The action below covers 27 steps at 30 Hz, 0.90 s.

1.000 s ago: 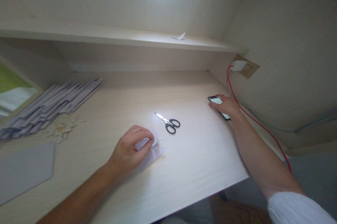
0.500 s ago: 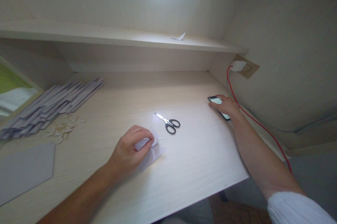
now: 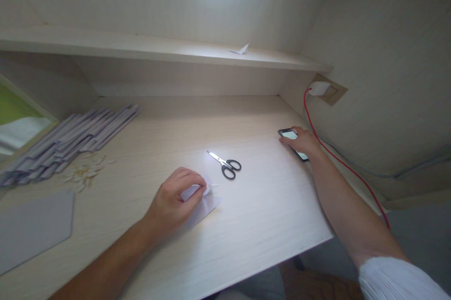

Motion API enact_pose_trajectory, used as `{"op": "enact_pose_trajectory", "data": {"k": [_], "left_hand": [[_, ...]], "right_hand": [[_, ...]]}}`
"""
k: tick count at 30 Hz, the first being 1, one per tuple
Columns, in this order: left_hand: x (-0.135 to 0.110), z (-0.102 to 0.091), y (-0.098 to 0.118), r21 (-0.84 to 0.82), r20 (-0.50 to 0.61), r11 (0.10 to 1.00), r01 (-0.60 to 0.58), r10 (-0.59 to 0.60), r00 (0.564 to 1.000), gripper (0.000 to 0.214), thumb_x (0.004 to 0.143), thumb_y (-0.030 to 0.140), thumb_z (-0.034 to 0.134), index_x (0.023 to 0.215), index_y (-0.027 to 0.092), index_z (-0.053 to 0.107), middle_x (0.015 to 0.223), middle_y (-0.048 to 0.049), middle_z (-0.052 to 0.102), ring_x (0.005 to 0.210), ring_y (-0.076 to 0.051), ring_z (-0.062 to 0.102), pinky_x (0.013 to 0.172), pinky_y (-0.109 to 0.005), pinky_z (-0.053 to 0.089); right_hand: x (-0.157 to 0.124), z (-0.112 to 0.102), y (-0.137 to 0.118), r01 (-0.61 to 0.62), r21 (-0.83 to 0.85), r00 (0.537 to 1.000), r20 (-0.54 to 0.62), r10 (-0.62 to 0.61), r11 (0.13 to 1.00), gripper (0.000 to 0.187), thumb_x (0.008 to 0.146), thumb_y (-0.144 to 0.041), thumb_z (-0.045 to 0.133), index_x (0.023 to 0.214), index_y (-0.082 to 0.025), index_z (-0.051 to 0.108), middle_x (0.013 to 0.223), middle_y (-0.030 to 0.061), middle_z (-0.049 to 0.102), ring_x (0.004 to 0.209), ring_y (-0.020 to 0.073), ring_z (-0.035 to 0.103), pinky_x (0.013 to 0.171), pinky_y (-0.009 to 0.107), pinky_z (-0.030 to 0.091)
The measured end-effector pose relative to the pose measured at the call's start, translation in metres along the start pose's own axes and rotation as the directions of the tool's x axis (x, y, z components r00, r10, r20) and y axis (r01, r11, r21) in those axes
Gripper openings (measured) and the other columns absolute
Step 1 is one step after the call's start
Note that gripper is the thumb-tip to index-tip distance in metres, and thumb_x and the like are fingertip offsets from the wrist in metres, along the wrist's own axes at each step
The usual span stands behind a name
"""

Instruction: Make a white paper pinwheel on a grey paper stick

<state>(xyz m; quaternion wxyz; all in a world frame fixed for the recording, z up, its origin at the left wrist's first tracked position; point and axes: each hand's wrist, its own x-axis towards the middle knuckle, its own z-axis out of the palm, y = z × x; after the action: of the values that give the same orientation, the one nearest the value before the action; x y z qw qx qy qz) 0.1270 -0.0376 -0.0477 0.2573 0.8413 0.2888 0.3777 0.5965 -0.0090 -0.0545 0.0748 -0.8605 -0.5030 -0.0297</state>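
Observation:
My left hand [image 3: 174, 203] rests on the light wooden desk [image 3: 268, 210] with its fingers curled round a folded piece of white paper [image 3: 204, 206]. Small scissors [image 3: 225, 164] with black handles lie just beyond it, blades pointing left. My right hand [image 3: 303, 142] lies over a smartphone [image 3: 289, 135] near the desk's right edge, fingers bent and touching its lit screen. A red cable [image 3: 338, 161] runs from the phone's side up to a white charger [image 3: 320, 87] in the wall socket.
A row of folded grey paper strips [image 3: 70, 138] lies at the left, with pale paper scraps [image 3: 82, 174] beside it. A grey sheet [image 3: 33, 227] sits at the front left. A folded paper piece [image 3: 240, 49] rests on the shelf above.

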Motion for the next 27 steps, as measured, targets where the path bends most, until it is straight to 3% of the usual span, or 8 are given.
{"op": "enact_pose_trajectory", "data": {"k": [4, 9, 11, 15, 19, 27], "left_hand": [[0.001, 0.0, 0.002, -0.003, -0.007, 1.0, 0.021, -0.021, 1.0, 0.014, 0.09, 0.01, 0.062, 0.09, 0.02, 0.071, 0.089, -0.0049, 0.071, 0.09, -0.02, 0.065, 0.083, -0.034, 0.051], [0.002, 0.0, 0.002, 0.008, -0.01, 1.0, 0.025, -0.025, 1.0, 0.012, 0.09, 0.011, 0.063, 0.09, 0.02, 0.071, 0.09, -0.0046, 0.072, 0.09, -0.02, 0.065, 0.083, -0.034, 0.051], [0.001, -0.001, 0.001, 0.014, -0.013, 1.0, 0.016, -0.016, 1.0, 0.012, 0.09, 0.012, 0.063, 0.09, 0.02, 0.071, 0.09, -0.0047, 0.072, 0.09, -0.02, 0.065, 0.083, -0.034, 0.051], [0.001, 0.0, -0.001, 0.013, -0.018, 1.0, 0.002, -0.002, 1.0, 0.012, 0.09, 0.011, 0.063, 0.09, 0.02, 0.07, 0.089, -0.0043, 0.071, 0.09, -0.019, 0.065, 0.083, -0.033, 0.051], [0.002, 0.001, -0.002, 0.004, -0.017, 1.0, -0.001, 0.001, 1.0, 0.011, 0.089, 0.011, 0.063, 0.09, 0.02, 0.07, 0.09, -0.0043, 0.071, 0.09, -0.02, 0.065, 0.083, -0.033, 0.051], [0.001, -0.002, -0.001, 0.005, -0.015, 1.0, 0.005, -0.005, 1.0, 0.01, 0.09, 0.011, 0.064, 0.09, 0.019, 0.07, 0.089, -0.0047, 0.071, 0.09, -0.019, 0.065, 0.083, -0.033, 0.05]], "right_hand": [[-0.005, -0.01, -0.018, 0.016, 0.026, 1.0, -0.008, -0.016, 1.0, 0.083, 0.08, -0.064, 0.066, 0.142, -0.011, 0.056, 0.126, 0.0252, 0.068, 0.116, 0.0429, 0.065, 0.097, 0.049, 0.051], [-0.007, -0.024, -0.039, 0.167, 0.085, 0.985, -0.058, -0.162, 0.982, 0.071, 0.088, -0.063, 0.059, 0.146, -0.022, 0.053, 0.147, 0.0135, 0.058, 0.135, 0.0331, 0.054, 0.113, 0.039, 0.041], [-0.007, -0.024, -0.037, 0.16, 0.096, 0.987, -0.05, -0.156, 0.982, 0.072, 0.088, -0.064, 0.059, 0.146, -0.022, 0.053, 0.146, 0.0124, 0.059, 0.132, 0.0312, 0.057, 0.109, 0.037, 0.044], [-0.008, -0.013, -0.017, 0.06, 0.068, 0.998, -0.019, -0.059, 0.996, 0.085, 0.078, -0.064, 0.071, 0.144, -0.013, 0.054, 0.135, 0.0207, 0.065, 0.12, 0.0366, 0.064, 0.1, 0.042, 0.051], [-0.011, -0.003, -0.002, 0.026, 0.044, 1.0, 0.0, -0.026, 0.999, 0.085, 0.077, -0.071, 0.068, 0.142, -0.018, 0.056, 0.126, 0.0184, 0.069, 0.111, 0.0352, 0.067, 0.094, 0.042, 0.053], [-0.002, -0.001, 0.003, 0.024, 0.009, 0.999, 0.024, -0.024, 1.0, 0.095, 0.074, -0.08, 0.064, 0.146, -0.019, 0.054, 0.129, 0.0223, 0.065, 0.118, 0.0389, 0.063, 0.097, 0.045, 0.049]]}}
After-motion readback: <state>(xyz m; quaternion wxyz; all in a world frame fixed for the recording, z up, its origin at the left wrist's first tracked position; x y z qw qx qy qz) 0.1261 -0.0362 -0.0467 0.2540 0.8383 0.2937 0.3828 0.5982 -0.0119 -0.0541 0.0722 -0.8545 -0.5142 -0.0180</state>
